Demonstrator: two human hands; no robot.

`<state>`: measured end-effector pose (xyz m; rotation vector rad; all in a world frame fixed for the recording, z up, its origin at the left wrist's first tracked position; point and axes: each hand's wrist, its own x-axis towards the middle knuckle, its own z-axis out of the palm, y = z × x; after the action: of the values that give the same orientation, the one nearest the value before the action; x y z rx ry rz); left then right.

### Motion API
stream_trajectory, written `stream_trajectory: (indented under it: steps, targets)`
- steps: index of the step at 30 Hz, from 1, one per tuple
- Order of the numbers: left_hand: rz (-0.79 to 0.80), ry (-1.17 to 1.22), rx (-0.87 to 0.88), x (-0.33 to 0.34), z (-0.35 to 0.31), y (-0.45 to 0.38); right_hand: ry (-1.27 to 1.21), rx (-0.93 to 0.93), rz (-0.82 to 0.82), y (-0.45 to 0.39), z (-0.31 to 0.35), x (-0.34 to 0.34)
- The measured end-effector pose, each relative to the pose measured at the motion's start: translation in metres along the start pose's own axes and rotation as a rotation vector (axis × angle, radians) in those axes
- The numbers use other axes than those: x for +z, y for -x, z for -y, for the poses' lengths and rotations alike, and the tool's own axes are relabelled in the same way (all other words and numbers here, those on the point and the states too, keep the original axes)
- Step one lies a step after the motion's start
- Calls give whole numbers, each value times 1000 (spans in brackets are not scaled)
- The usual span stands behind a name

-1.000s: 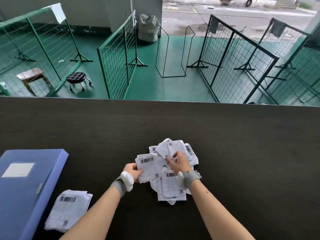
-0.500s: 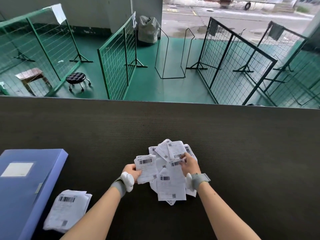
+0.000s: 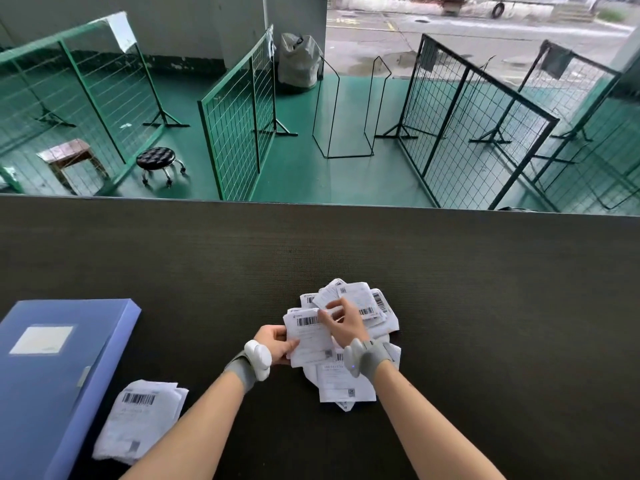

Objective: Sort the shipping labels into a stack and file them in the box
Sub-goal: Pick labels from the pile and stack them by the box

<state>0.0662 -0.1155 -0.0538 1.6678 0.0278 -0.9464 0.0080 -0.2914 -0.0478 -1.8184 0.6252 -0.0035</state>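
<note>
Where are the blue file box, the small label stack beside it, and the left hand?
blue file box [image 3: 59, 362]: head view, lid.
small label stack [image 3: 138, 420]: head view, top sheet.
left hand [image 3: 277, 342]: head view, back.

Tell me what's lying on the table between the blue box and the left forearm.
A stack of labels, barcode up, lies beside the blue box, just left of the left forearm, seen from the head camera.
</note>
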Motion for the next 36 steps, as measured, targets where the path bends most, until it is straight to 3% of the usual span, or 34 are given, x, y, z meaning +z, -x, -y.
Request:
stream_trajectory:
  steps: [2, 6, 8, 13, 18, 26, 33, 36]
  targets:
    - [-81, -26, -3, -5, 3, -3, 126, 82, 2, -4, -10, -8]
    - [-183, -12, -44, -16, 12, -7, 725, 210, 187, -2, -34, -34]
    - [-183, 0, -63, -17, 16, -7, 813, 212, 258, 1, -35, -42]
    - [-176, -25, -73, -11, 18, -5, 523, 302, 250, 2, -46, -47]
    - [-165, -52, -72, -11, 13, -4, 381, 104, 128, -3, -38, -58]
    - [-137, -122, -102, -15, 6, -2, 54, 47, -29, -25, 5, -64]
    - [80, -27, -60, -6, -3, 5, 70, -30, 62, -11, 5, -14]
    - [32, -75, 7, -6, -1, 2, 91, -49, 52, -9, 3, -4]
